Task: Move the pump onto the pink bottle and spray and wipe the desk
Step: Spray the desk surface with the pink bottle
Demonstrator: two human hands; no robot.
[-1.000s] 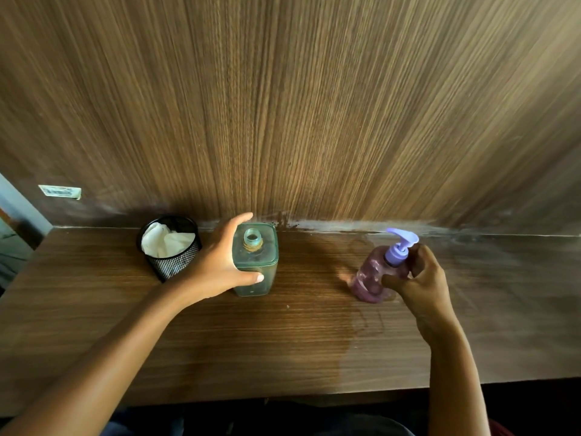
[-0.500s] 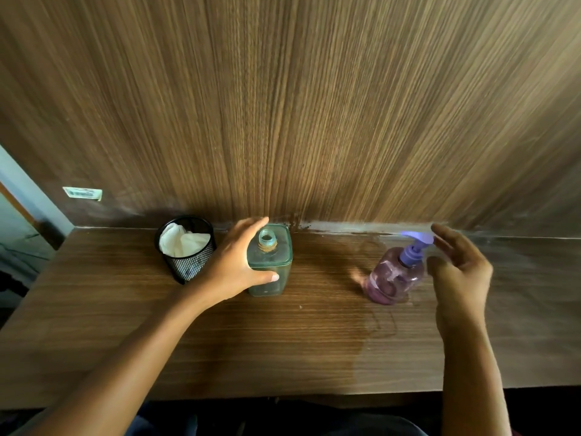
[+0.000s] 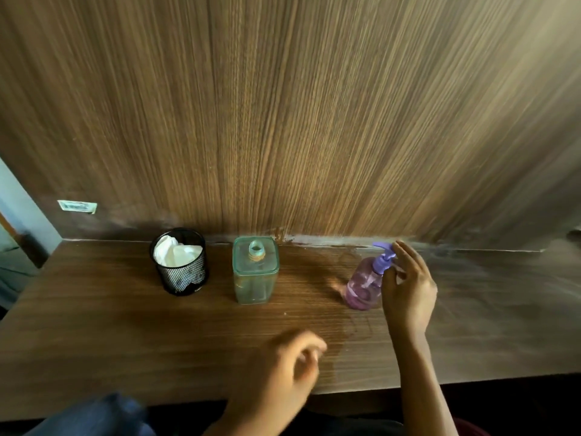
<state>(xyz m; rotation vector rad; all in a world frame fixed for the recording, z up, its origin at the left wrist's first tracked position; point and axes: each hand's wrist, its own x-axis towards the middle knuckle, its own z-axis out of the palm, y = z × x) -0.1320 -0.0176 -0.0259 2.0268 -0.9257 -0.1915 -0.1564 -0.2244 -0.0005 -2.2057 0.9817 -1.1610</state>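
The pink bottle [image 3: 362,287] stands on the wooden desk [image 3: 125,325] at the right, with the purple pump [image 3: 383,258] on its neck. My right hand [image 3: 408,284] is beside the bottle's right side, fingers spread, touching the pump collar without gripping it. My left hand [image 3: 283,379] is blurred, near the desk's front edge, fingers loosely curled and empty. A square green bottle [image 3: 255,272] with an uncapped neck stands at the middle back. A black mesh cup [image 3: 180,262] at the left holds a white cloth [image 3: 174,253].
A wood-grain wall panel [image 3: 298,121] rises straight behind the desk. A small white label [image 3: 77,206] is stuck on it at the left. A faint wet patch [image 3: 355,328] darkens the desk in front of the pink bottle.
My left hand has let go of the green bottle and drawn back to the front edge. My right hand has come back in against the pink bottle's pump.
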